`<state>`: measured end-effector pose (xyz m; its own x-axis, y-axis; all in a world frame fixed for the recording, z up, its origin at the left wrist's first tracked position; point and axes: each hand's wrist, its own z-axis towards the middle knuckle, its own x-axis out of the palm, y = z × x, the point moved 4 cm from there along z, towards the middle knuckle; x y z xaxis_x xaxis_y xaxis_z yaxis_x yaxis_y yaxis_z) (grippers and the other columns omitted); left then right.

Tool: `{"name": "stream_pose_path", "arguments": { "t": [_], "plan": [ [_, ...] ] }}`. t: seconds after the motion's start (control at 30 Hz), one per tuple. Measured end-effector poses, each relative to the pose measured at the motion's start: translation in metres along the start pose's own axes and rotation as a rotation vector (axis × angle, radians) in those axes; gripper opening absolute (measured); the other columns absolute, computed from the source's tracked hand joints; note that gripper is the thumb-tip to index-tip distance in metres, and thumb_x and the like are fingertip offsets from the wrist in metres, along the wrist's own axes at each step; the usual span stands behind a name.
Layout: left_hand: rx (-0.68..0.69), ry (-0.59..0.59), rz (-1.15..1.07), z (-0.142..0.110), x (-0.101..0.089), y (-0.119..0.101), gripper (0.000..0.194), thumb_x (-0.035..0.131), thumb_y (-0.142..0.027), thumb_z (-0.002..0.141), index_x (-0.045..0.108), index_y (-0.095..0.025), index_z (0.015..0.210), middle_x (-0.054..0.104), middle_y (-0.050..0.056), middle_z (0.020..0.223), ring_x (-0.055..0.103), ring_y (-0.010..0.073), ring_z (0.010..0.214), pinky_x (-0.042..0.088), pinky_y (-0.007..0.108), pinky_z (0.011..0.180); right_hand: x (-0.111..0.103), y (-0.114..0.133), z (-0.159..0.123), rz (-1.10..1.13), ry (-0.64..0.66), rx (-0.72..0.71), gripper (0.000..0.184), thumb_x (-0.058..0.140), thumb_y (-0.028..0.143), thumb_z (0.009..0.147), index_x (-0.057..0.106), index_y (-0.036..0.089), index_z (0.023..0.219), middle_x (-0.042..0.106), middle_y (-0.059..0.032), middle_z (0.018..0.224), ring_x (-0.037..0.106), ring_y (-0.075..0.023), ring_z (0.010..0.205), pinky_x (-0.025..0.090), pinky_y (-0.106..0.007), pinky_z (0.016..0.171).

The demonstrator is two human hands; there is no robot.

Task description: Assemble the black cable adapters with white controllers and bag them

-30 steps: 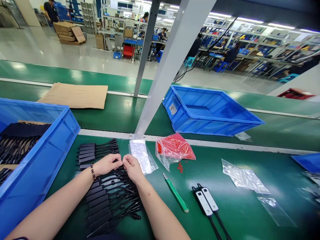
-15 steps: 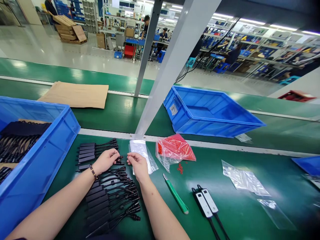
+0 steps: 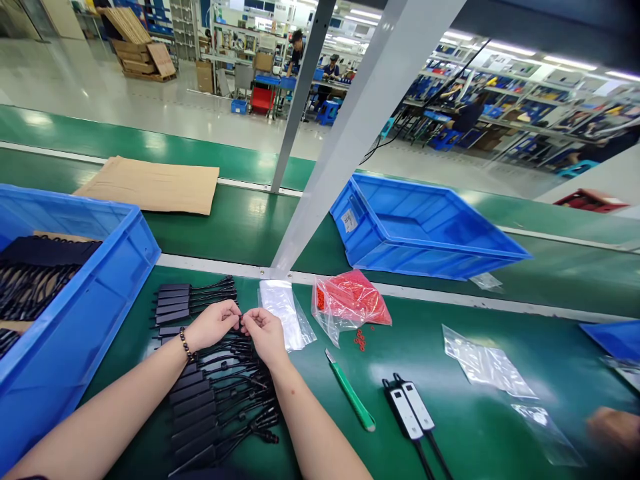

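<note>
My left hand and my right hand meet fingertip to fingertip over a row of black cabled modules laid on the green bench. Both are pinched on the small black connector end of one cable. A bead bracelet is on my left wrist. A second short row of black modules lies just beyond my left hand. A clear bag of small red rings lies to the right, with a few loose red rings beside it.
A blue bin of black modules stands at left, another blue bin beyond a slanted grey post. Clear bags, a green-handled knife, two white-faced modules, cardboard. Someone's hand shows at far right.
My hands were apart half a second ago and have come back together on the connector. The view has tipped slightly, and someone's hand has appeared at the right edge.
</note>
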<state>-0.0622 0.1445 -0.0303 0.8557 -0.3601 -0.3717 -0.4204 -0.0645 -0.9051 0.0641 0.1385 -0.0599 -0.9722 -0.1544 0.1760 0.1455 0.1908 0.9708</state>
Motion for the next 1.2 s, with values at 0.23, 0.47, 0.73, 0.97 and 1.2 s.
{"name": "stream_pose_path", "arguments": {
  "t": [0.23,0.47,0.73,0.97,1.2],
  "plan": [
    [-0.027,-0.023,-0.002,-0.001,0.0,0.001,0.017,0.052,-0.033,0.074,0.052,-0.017,0.07,0.057,-0.001,0.063,0.05,0.0128,0.059,0.038,0.025,0.055,0.001,-0.001,0.0,-0.055,0.046,0.008,0.012,0.053,0.028,0.074,0.052,0.017,0.069,0.052,0.0043,0.055,0.045,-0.0065,0.041,0.033,-0.018,0.041],
    [-0.025,0.112,-0.078,-0.003,0.002,-0.008,0.018,0.051,-0.033,0.074,0.047,-0.017,0.066,0.049,-0.004,0.056,0.042,0.0092,0.052,0.033,0.022,0.051,0.003,-0.008,0.002,-0.048,0.121,0.049,0.017,0.05,0.032,0.074,0.045,0.019,0.064,0.042,0.0075,0.05,0.034,-0.0055,0.037,0.024,-0.017,0.036],
    [-0.025,0.072,-0.105,-0.001,-0.002,-0.013,0.018,0.042,-0.033,0.079,0.052,-0.018,0.081,0.046,-0.005,0.055,0.039,0.0089,0.049,0.031,0.02,0.046,-0.009,0.017,-0.002,-0.246,-0.043,-0.097,0.011,0.05,0.026,0.075,0.056,0.018,0.07,0.053,0.0029,0.061,0.046,-0.0105,0.055,0.037,-0.021,0.054],
    [0.049,-0.009,0.058,0.01,-0.007,-0.001,0.02,0.055,-0.039,0.073,0.056,-0.019,0.077,0.061,0.002,0.079,0.057,0.0176,0.078,0.044,0.028,0.074,-0.123,0.063,-0.032,-0.812,-0.304,-0.215,0.018,0.051,0.032,0.078,0.062,0.02,0.071,0.061,-0.0005,0.069,0.053,-0.0144,0.066,0.037,-0.023,0.061],
    [0.051,-0.045,0.339,0.007,-0.007,-0.004,0.025,0.05,-0.042,0.073,0.06,-0.023,0.086,0.065,0.003,0.091,0.058,0.0218,0.084,0.045,0.032,0.077,-0.246,0.058,-0.052,-1.303,-0.5,0.167,0.023,0.046,0.017,0.077,0.069,0.021,0.078,0.068,-0.0052,0.083,0.06,-0.0168,0.078,0.036,-0.023,0.064]
  ]
}}
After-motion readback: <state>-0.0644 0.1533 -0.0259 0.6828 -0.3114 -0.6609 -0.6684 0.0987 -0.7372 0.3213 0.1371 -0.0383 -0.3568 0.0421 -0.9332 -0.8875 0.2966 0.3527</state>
